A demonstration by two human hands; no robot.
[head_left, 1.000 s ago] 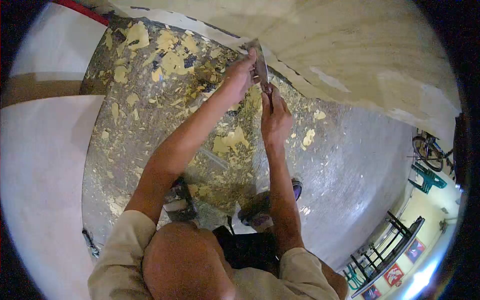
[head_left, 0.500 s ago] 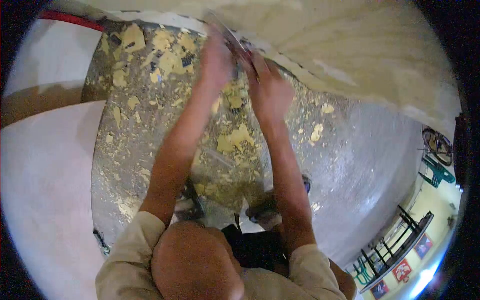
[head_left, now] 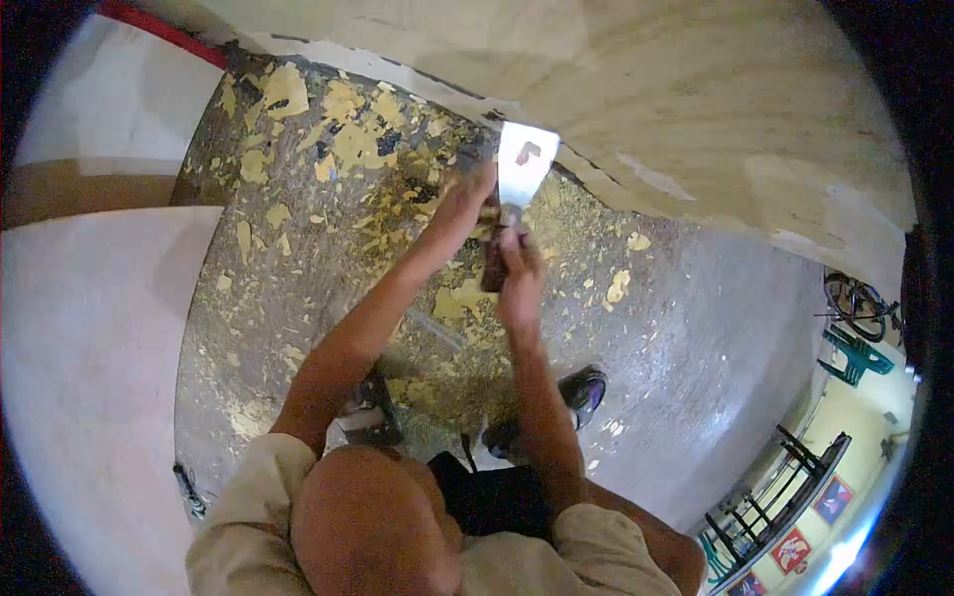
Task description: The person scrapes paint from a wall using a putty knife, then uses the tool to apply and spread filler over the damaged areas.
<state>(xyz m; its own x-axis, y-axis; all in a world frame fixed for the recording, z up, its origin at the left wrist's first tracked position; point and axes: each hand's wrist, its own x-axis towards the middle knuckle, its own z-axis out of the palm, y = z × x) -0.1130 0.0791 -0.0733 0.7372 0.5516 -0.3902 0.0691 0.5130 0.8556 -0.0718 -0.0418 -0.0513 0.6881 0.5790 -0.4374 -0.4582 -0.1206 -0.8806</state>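
My right hand is closed round the dark handle of a scraper. Its wide, shiny blade points up toward the base of the wall and bears a reddish-brown mark. Close on the left of the scraper, my left hand is closed, with something dark and narrow at its fingers that I cannot make out. Yellow flakes lie on the grey floor below the hands, thickest along the wall's foot.
A pale panel runs down the left side. My shoe is on the floor near my right forearm. Far right are a bicycle, a green chair and a dark-framed table. A dark tool lies at lower left.
Both hands have moved down and away from the wall. The scraper has come back with my right hand, and its blade now shows broad side on. My right shoe shows more fully.
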